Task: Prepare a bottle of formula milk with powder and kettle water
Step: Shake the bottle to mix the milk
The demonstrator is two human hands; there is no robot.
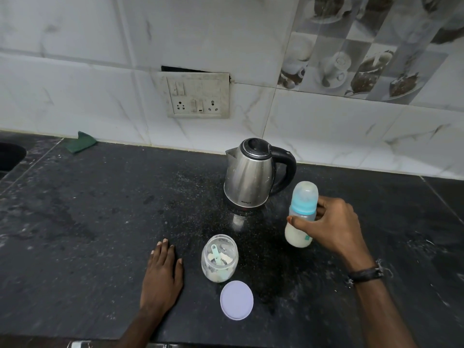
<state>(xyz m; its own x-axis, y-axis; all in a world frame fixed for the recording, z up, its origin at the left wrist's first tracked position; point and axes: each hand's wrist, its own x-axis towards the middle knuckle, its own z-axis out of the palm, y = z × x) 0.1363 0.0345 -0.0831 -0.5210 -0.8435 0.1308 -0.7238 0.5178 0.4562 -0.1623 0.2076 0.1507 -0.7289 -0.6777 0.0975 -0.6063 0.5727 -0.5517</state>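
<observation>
While nearest the camera the left hand (163, 275) lies flat on the black counter (75, 222), fingers straight and relaxed, holding nothing, the purple lid (236, 300) sits loose just beside the powder jar (219, 258). Jar is open, upright, a little powder left at the bottom w/ a teal scoop (216, 254) inside. Lid apart from jar, not touching.

Further back, right hand (334, 227) wraps the baby bottle (301, 214) around its middle, thumb in front, fingers curled behind. Bottle has teal collar + clear cap on, milky liquid in lower part, tilted slightly; can't tell if base touches counter. Looks mixed already, so prob near the end of task.

Behind it, steel kettle (253, 172) w/ black handle, lid closed, near the bottle but apart. Far back: wall socket (198, 95), green cloth (80, 141) by the tiles, sink edge (10, 156) far left.

Risks: if collar isn't screwed tight, shaking or tilting could leak milk. Open jar sits close to both hands, an elbow or wrist sweep could tip it and spill powder. Kettle body may be hot, knuckles are close to it
</observation>
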